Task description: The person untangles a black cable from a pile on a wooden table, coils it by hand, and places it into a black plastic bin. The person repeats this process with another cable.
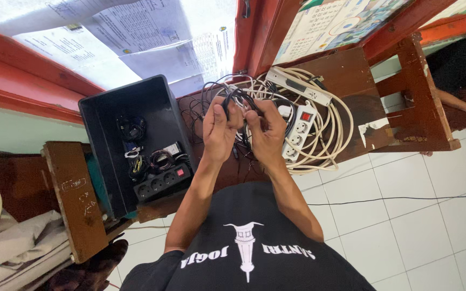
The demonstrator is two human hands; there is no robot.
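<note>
Pictured mid-sort at a wooden bench [351, 70]: left hand [218, 129] and right hand [265, 132] raised side by side, both working a thin black cable [237, 96] pulled up from a tangle. Left fingers curled tight, clamped on the cable; right fingers likewise closed on it, thumb tucked in front. Cable loops over the knuckles, trails down btwn the wrists and back into the loose black wires on the bench top.

Step in hand, by the look of it: untangling or coiling one lead, approx. halfway, since loose ends hang free. Next move prob. calls for drawing the slack through w/o snagging the pile behind, then keeping the loops even.

Just beside right hand: white power strip [299, 132] w/ red switch, ringed by a thick coil of cream cable [336, 121]; second white strip [297, 85] lying across the top of the coil.

Left of the hands: open black plastic bin [152, 91], tilted on the bench edge. Inside: black power strip [163, 182] w/ red switch at the near end, plus several small bundled cables [160, 160], already wound, stacked toward the far wall. Bin approx. half full.

Papers [136, 32] pinned on the window beyond.
</note>
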